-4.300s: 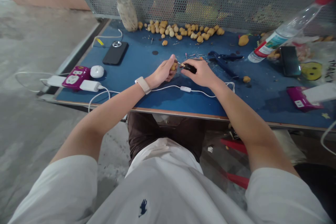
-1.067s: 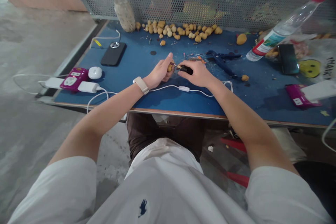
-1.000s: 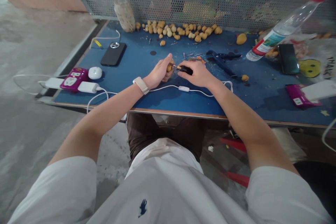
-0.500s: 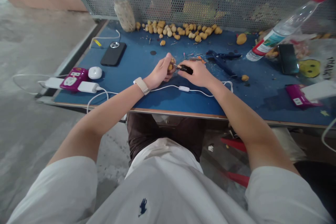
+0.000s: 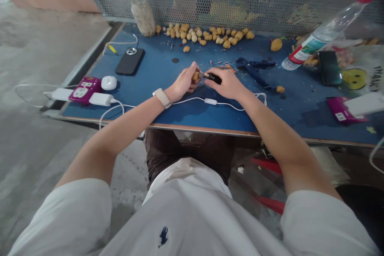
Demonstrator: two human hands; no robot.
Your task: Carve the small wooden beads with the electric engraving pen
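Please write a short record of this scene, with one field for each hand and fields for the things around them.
Left hand: holds tan piece
Right hand: holds black-handled pick, tip at the piece
Surface: blue table
Beyond hands: pile of tan pieces
Right of hands: blue pliers
Left of hands: black phone

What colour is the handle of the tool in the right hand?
The handle is black, shown best in the head view.

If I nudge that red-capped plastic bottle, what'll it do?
The clear bottle looks nearly empty, so probably light. Tilted on its round side, it would likely roll or slip. Thin walls probably dent, not crack.
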